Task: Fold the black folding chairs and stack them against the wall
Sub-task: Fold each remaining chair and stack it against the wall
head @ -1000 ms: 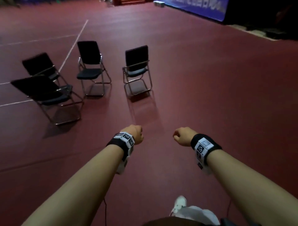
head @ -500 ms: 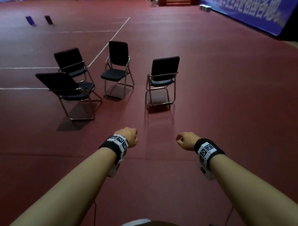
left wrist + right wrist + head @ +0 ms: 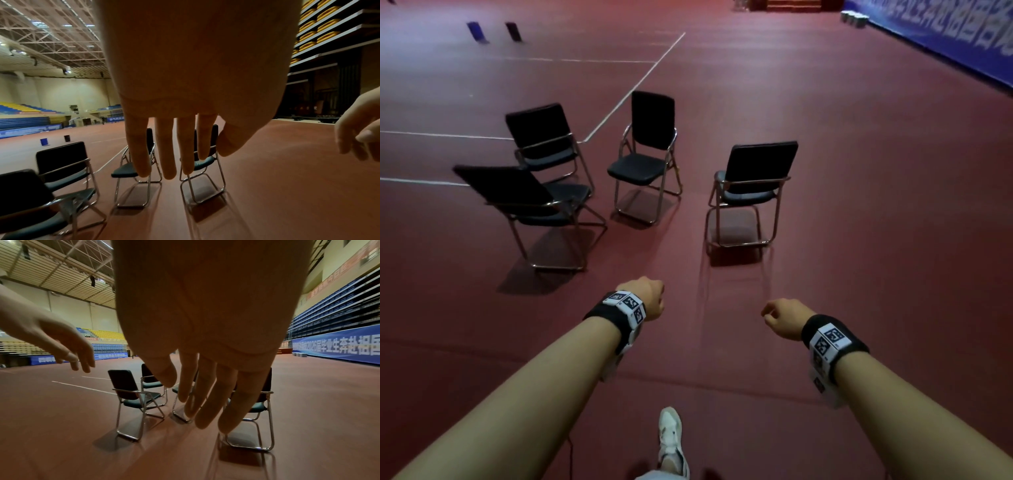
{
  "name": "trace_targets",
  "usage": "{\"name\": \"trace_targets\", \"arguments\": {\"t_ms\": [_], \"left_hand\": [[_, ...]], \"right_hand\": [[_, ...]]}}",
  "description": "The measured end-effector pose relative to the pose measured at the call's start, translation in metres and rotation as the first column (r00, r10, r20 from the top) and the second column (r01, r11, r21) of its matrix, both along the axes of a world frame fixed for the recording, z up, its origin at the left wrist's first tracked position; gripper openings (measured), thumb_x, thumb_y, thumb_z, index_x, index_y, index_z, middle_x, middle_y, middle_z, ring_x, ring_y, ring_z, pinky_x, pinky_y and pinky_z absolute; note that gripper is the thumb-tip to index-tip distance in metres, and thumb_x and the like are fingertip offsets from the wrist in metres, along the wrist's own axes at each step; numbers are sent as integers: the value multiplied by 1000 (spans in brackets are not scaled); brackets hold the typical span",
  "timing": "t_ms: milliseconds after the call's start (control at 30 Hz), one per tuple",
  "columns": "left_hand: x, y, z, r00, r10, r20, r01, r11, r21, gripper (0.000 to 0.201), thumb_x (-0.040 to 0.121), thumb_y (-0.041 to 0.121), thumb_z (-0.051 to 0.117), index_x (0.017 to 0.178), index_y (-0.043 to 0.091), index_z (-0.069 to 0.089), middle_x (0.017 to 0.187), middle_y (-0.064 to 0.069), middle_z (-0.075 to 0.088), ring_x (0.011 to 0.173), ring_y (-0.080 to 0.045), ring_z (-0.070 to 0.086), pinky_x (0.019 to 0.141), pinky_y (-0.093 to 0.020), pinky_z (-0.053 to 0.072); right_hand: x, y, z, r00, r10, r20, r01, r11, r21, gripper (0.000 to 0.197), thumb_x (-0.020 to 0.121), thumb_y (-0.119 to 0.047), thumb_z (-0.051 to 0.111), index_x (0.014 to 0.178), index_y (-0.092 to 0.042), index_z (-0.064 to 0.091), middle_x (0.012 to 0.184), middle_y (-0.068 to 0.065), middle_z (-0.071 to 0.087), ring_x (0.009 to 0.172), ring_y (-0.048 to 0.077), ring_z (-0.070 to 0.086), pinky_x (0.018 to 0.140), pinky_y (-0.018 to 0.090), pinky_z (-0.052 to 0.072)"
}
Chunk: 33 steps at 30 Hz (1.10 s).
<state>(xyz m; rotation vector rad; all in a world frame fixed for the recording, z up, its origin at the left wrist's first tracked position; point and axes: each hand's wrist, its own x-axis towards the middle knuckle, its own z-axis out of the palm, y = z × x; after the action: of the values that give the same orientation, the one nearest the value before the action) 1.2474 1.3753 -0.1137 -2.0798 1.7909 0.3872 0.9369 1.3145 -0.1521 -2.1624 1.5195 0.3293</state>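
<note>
Several black folding chairs with chrome frames stand unfolded in a loose group on the red floor. The nearest chair (image 3: 756, 168) has its back toward me, just ahead of my right hand (image 3: 782, 317). A second chair (image 3: 652, 116) stands in the middle, and two more (image 3: 539, 130) (image 3: 506, 185) are at the left. My left hand (image 3: 645, 298) hangs in the air short of the chairs and touches nothing. The wrist views show the fingers (image 3: 168, 154) of the left hand and the fingers (image 3: 207, 394) of the right hand hanging straight and relaxed, holding nothing.
A blue banner wall (image 3: 945, 37) runs along the far right. Two small bins (image 3: 474, 31) (image 3: 513, 31) stand far off at the left. White court lines (image 3: 640, 78) cross the floor behind the chairs. My white shoe (image 3: 671, 438) is at the bottom.
I have walked closer, so the chairs appear larger and nearer the middle of the view. Both hands stay held out in front, holding nothing.
</note>
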Motion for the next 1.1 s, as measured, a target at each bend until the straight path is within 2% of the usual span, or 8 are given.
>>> {"name": "trace_targets", "arguments": {"t_ms": [67,133,167,233,533,767,933,1100], "left_hand": [[12,-34,3,1000,-15,-15,15,1000,-25,39,96,37,46,129,18,55,126,-12,63,106,-35,65,87,-41,55],[38,-129,0,997,-78,-28,75,993,-87,42,95,38,47,131,18,55,128,-13,62,109,-36,64,88,-42,54],[37,-136,6,996,-80,-48,75,993,-96,43,95,38,47,132,19,55,129,-14,61,110,-37,64,90,-42,54],[53,-216,4,988,-130,-86,122,988,-92,44,94,39,47,133,20,55,131,-15,61,112,-38,63,93,-43,53],[72,-388,-17,965,-234,-114,228,972,-61,45,94,39,47,134,20,54,131,-14,60,113,-37,63,94,-43,53],[90,-507,-17,972,-214,-92,213,977,-23,46,93,42,49,134,22,54,130,-12,61,111,-35,63,95,-44,54],[87,-640,-7,983,-175,-45,173,984,-49,45,94,41,47,134,22,54,131,-13,60,111,-35,63,94,-42,54],[71,-721,-13,977,-140,-160,133,990,-52,46,89,40,45,129,23,57,124,-10,66,107,-33,65,95,-44,54]], "right_hand": [[6,-23,4,1000,-20,-2,20,1000,-3,35,99,-26,48,127,-19,67,129,6,68,117,26,62,97,31,47],[24,-93,0,996,-88,6,88,995,-50,35,99,-24,48,127,-16,67,129,7,68,118,27,62,98,30,47],[25,-95,7,995,-95,21,96,994,-51,35,99,-24,47,126,-15,67,129,7,68,118,27,61,98,30,46],[44,-154,8,992,-121,-22,120,992,-43,35,99,-23,48,125,-14,69,128,8,68,118,27,62,99,30,47],[93,-302,10,988,-144,-49,142,989,-36,35,97,-21,46,119,-10,71,123,12,70,113,31,64,98,36,50],[98,-425,-4,982,-188,-4,188,982,-9,34,98,-21,47,120,-12,71,123,10,70,114,29,63,98,34,49],[88,-565,-21,981,-194,30,195,980,-32,32,95,-22,47,113,-13,72,118,10,71,107,29,65,92,33,51],[81,-654,-33,984,-175,8,175,984,20,31,96,-23,47,112,-11,70,116,12,70,107,32,64,90,35,52]]}}
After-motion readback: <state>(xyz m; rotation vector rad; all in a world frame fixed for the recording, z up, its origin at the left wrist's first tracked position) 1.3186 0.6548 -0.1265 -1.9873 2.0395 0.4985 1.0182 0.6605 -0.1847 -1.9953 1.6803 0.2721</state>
